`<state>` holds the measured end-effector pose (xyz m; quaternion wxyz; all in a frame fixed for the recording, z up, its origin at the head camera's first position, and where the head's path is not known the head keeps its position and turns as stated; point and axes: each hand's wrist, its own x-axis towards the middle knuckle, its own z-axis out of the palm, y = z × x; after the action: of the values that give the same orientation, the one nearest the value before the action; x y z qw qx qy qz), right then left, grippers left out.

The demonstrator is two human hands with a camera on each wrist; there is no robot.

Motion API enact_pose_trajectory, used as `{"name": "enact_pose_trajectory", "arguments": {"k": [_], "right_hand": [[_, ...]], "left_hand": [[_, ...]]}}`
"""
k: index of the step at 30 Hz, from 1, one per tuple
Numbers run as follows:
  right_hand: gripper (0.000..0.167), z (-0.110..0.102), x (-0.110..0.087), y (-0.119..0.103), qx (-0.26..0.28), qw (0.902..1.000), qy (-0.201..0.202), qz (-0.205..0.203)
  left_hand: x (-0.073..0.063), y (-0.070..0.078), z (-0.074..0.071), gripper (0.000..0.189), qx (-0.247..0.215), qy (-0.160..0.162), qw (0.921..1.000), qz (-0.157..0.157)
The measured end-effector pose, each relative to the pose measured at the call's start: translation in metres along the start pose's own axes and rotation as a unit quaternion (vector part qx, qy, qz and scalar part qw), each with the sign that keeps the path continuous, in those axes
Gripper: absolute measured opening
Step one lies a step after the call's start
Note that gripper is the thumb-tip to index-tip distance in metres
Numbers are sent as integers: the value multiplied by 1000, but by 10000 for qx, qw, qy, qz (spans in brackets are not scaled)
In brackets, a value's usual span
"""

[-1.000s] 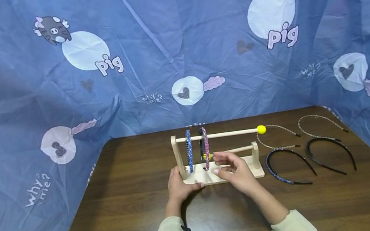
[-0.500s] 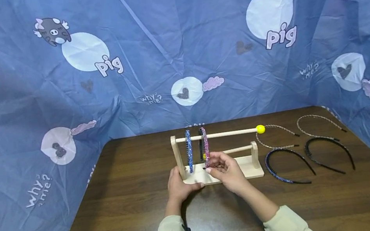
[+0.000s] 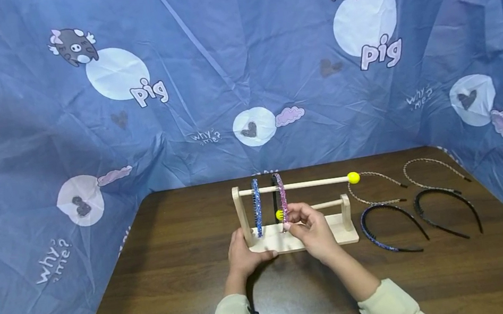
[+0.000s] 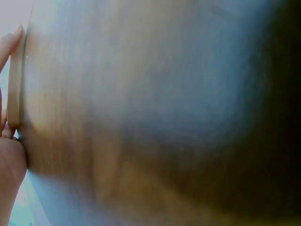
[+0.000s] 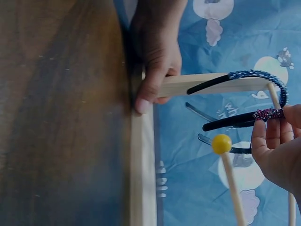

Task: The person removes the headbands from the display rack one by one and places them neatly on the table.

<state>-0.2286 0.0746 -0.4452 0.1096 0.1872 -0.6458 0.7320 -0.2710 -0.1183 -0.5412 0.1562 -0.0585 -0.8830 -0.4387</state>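
My left hand [image 3: 241,255] grips the left end of a wooden headband stand [image 3: 268,244], thumb along the front of its base. The left wrist view shows part of this hand [image 4: 11,157] at the base's edge. My right hand [image 3: 314,231] pinches a pink glittery headband [image 3: 282,195] hanging over the stand's upper rod. In the right wrist view, the fingers hold the headband [image 5: 268,114] near where the glitter meets its black end. To its left, a blue glittery headband [image 3: 257,207] hangs on the same rod, touched by neither hand.
The upper rod ends at the right in a yellow ball [image 3: 353,178]; a lower rod has another yellow ball [image 3: 280,215]. On the table's right lie two braided headbands [image 3: 435,158], a blue one [image 3: 373,236] and a black one [image 3: 473,206]. A blue printed cloth [image 3: 202,78] hangs behind.
My right hand has moved left from beside the pink headband and taken hold of it. The headband has shifted slightly right along the rod. The left hand stays in place.
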Motion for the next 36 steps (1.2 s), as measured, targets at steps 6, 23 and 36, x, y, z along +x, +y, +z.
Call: {"name": "enact_pose_trajectory", "arguments": {"k": [6, 23, 36], "right_hand": [[31, -2, 4, -12, 167, 9997, 129, -139], [35, -21, 6, -35, 390, 9968, 571, -402], [30, -55, 2, -45, 564, 9915, 939, -703]], "left_hand": [[-1, 2, 0, 78, -1, -38, 10000, -58], [1, 4, -3, 81, 90, -265, 9986, -438], [1, 2, 0, 80, 38, -141, 9994, -316]]}}
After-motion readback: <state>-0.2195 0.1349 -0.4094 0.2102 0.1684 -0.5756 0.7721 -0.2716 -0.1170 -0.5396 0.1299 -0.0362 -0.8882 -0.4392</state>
